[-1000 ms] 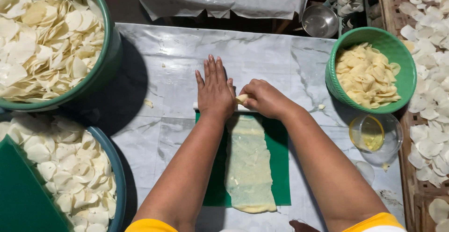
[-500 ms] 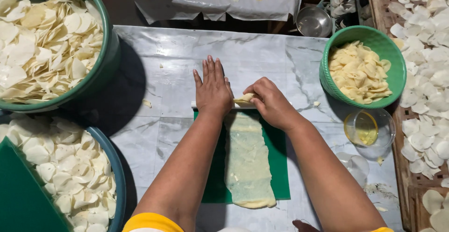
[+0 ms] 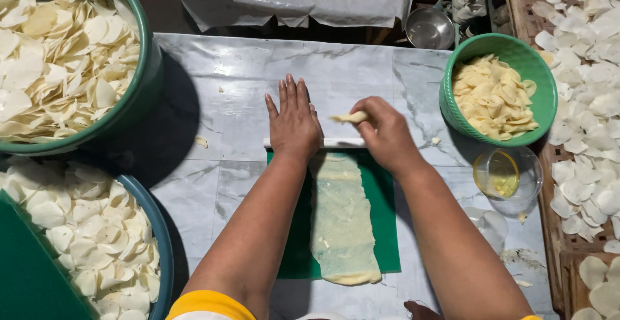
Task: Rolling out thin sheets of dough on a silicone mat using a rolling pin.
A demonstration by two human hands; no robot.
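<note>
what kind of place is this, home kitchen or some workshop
Probably a small snack-making workshop rather than a home kitchen: big tubs heaped with pale chips, drying racks of white discs, and a marble-look table where the left hand and right hand roll dough.

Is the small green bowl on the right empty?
No, the small green bowl is heaped with pale yellow slices.

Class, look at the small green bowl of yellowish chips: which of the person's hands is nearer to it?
Right. The right hand sits just left of the small green bowl of yellowish chips; the left hand lies flat farther left.
</note>
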